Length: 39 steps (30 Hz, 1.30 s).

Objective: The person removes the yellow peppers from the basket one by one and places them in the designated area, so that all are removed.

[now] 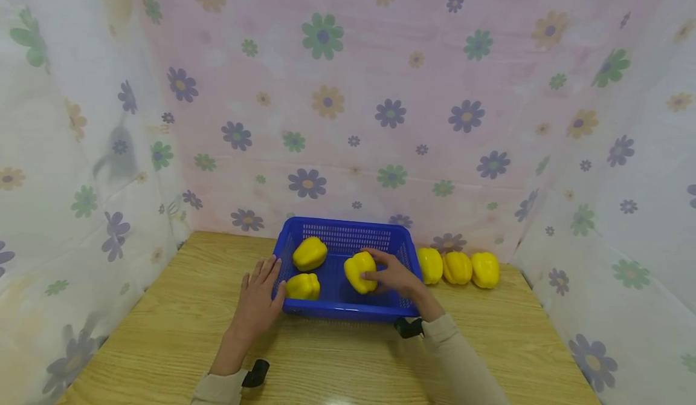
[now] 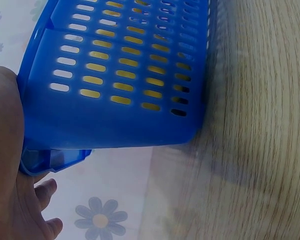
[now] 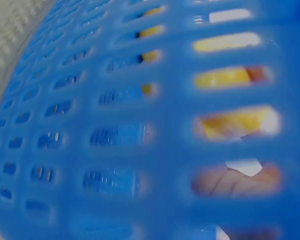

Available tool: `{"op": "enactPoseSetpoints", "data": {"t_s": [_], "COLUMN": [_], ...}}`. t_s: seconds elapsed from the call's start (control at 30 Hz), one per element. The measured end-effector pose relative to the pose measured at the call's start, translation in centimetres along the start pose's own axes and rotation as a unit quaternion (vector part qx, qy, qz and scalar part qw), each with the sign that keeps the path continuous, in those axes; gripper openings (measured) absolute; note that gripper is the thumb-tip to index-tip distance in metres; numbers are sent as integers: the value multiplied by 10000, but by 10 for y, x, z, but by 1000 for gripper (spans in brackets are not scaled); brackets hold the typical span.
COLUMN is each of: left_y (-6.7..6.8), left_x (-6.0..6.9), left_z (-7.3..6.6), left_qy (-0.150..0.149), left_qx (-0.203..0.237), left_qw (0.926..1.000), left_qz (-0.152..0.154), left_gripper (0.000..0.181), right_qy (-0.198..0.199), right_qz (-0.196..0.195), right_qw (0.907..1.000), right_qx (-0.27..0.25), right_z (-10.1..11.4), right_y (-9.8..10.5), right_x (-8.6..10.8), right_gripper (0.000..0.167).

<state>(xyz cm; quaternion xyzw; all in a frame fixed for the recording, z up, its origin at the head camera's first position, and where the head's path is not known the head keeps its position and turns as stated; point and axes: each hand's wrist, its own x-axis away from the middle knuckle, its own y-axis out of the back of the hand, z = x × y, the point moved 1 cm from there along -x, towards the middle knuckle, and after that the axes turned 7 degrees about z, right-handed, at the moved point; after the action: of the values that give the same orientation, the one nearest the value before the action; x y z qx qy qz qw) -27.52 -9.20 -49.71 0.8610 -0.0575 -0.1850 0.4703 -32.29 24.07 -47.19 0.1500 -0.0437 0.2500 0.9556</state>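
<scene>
yellow pepper [image 1: 357,272] is near the middle of the blue basket [image 1: 348,313], in the right hand [image 1: 396,278], whose thumb and fingers curl round it from three o'clock; whether it touches the basket's floor, i cannot tell. at the basket's nine o'clock edge, the left hand [image 1: 255,305] rests against the rim, fingers loosely extended and slightly apart. inside, a second pepper [image 1: 310,254] lies at ten o'clock and a third pepper [image 1: 300,286] at eight. on the wooden table [image 1: 179,320], a row of three peppers [image 1: 457,268] sits beside the basket at three o'clock.
</scene>
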Motion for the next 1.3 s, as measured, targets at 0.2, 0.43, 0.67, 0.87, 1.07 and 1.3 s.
{"op": "enactPoseSetpoints", "data": {"t_s": [0.2, 0.43, 0.67, 0.87, 1.07, 1.3], "left_y": [-1, -1, -1, -1, -1, 0], "left_x": [-1, -1, 0, 0, 0, 1], "left_z": [1, 1, 2, 2, 2, 0], "left_qy": [6, 17, 10, 12, 21, -36], "left_qx": [-26, 112, 112, 111, 124, 225], "left_qw": [10000, 9999, 9999, 9999, 9999, 9997], "left_qz": [-7, 54, 87, 101, 72, 11], "left_gripper": [56, 56, 57, 57, 57, 57], "right_qy": [365, 764, 935, 956, 1143, 1410], "right_qz": [-142, -343, -469, -619, -683, -841], "right_qw": [9989, 9941, 9900, 9874, 9848, 9785], "right_qx": [-241, -689, -949, -1099, -1116, -1245], "right_z": [5, 15, 22, 24, 19, 0], "right_y": [5, 4, 2, 0, 0, -3], "right_x": [15, 33, 50, 62, 73, 87], "right_gripper": [70, 66, 67, 68, 71, 68]}}
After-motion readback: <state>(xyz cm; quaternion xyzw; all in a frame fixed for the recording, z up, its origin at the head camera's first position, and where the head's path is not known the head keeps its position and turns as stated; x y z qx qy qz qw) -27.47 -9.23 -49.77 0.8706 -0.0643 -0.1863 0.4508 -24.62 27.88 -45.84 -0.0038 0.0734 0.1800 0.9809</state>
